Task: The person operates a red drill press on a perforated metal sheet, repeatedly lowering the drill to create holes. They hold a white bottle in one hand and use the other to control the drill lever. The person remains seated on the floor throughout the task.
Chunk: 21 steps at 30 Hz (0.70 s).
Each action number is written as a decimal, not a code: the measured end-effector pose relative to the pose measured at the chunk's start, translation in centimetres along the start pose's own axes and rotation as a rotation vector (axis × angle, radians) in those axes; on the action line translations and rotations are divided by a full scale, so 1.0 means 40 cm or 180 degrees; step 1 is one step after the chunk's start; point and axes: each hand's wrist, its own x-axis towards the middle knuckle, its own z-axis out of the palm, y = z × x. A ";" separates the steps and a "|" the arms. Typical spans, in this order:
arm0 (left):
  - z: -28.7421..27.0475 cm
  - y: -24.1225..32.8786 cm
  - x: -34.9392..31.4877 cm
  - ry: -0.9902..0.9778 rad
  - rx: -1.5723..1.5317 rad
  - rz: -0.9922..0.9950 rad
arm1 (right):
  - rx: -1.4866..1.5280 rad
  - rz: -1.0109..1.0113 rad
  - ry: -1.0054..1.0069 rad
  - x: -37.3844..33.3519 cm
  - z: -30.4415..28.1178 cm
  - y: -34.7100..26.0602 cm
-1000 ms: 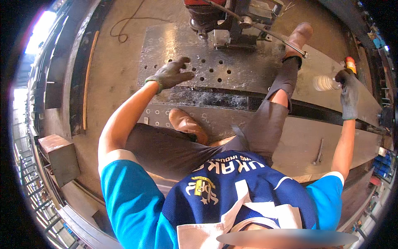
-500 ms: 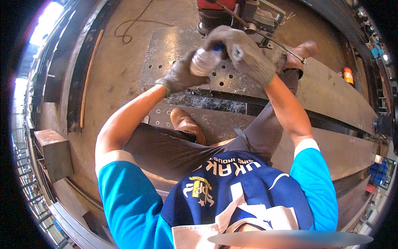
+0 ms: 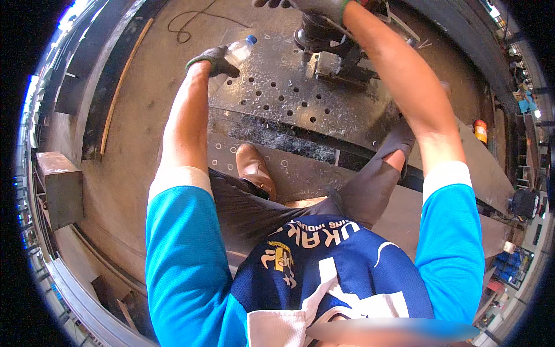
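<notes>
My left hand point(image 3: 211, 60), in a grey work glove, grips a clear plastic bottle point(image 3: 237, 53) with a blue cap. The bottle leans to the right over a steel plate point(image 3: 272, 68) with several drilled holes. At the top edge, my gloved right hand point(image 3: 321, 7) reaches over a dark drilling machine point(image 3: 321, 36) that stands on the plate. Its fingers point left, spread apart, with nothing seen in them. The picture edge cuts off part of this hand, and I cannot tell whether it touches the machine.
Metal shavings point(image 3: 277, 136) lie in the gap between plates near my boot point(image 3: 254, 169). A thin cable point(image 3: 184, 28) curls on the floor at far left. Long steel beams point(image 3: 98, 87) run along the left. A red and yellow can point(image 3: 480, 131) stands at right.
Both hands were together at the bottle over the plate. Now they are apart: the left has carried the bottle left, and the right has moved up over the machine.
</notes>
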 end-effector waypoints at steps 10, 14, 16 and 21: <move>0.082 -0.070 0.083 -0.0738 0.0452 0.0122 | -0.1157 -0.0180 -0.0355 0.170 0.187 0.115; 0.094 -0.062 0.104 -0.0836 0.0539 0.0276 | -0.0812 -0.0003 -0.0288 0.175 0.192 0.152; 0.092 -0.046 0.106 -0.0974 0.0576 0.0342 | -0.0899 0.0083 -0.0317 0.177 0.189 0.160; 0.074 -0.007 0.104 -0.1134 0.0697 0.0332 | -0.1244 -0.0354 -0.0629 0.181 0.173 0.122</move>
